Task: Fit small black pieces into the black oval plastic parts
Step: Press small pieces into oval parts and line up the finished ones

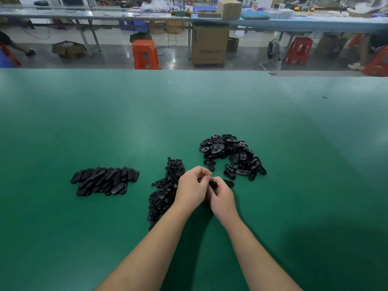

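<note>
Black and oval, one plastic part (214, 183) sits between two bare hands, a little above the green tabletop (105, 114) and closer to its near edge than its far edge. The right hand (223, 198) curls its fingers round the part and holds it. The left hand (192, 186) touches the right one, with its fingers bent in at the part; if it pinches a small piece too, that is hidden, so I cannot tell.

Just left of the hands lies a long heap of small black round pieces (165, 190), partly under the left arm. Another oval part (229, 183) lies flat on the tabletop, just beside the right hand. A loose pile of oval parts (233, 155) lies behind the hands, a bit to the right. Well apart, toward the left edge, a neater stack of oval parts (106, 180) lies in rows.

Past the far edge stand an orange stool (145, 54) and a brown cardboard box (210, 46) on the floor.
</note>
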Demonstrator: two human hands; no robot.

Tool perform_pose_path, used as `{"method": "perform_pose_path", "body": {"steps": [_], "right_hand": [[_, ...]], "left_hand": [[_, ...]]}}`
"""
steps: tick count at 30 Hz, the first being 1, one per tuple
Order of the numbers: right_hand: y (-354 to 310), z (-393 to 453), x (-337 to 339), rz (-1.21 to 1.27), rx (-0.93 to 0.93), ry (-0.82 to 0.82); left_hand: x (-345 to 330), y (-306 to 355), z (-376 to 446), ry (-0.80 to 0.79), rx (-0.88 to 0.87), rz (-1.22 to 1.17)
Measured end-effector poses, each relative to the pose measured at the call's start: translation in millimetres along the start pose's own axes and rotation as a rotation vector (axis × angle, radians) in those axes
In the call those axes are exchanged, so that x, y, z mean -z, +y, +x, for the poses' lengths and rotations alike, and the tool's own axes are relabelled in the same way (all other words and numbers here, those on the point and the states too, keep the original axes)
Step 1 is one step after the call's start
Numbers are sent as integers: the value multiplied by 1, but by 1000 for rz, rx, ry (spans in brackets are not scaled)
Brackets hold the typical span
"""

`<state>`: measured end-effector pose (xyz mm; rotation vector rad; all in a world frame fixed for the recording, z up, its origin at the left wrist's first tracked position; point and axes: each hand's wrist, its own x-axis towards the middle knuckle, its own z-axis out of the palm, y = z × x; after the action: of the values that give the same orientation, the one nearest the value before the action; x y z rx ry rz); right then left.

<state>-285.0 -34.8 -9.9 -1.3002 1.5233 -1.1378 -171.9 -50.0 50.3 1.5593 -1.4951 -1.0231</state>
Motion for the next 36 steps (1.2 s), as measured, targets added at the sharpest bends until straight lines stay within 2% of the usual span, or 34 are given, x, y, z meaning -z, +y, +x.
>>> {"method": "perform_pose_path", "body": {"steps": [4, 7, 12, 19, 31, 36], "right_hand": [[-1, 0, 0, 60, -16, -15], [-4, -2, 0, 129, -30, -2], [-5, -2, -2, 296, -120, -19], [-4, -2, -3, 177, -83, -43], [0, 0, -3, -48, -27, -32], [-1, 0, -3, -62, -27, -22]], "left_hand": [[3, -3, -3, 17, -14, 12], [8, -9, -2, 68, 52, -65], [10, -16, -1, 44, 130, -105], [8, -11, 3, 48, 120, -35], [0, -4, 0, 39, 30, 243], [-2, -5, 0, 83, 36, 274]]}}
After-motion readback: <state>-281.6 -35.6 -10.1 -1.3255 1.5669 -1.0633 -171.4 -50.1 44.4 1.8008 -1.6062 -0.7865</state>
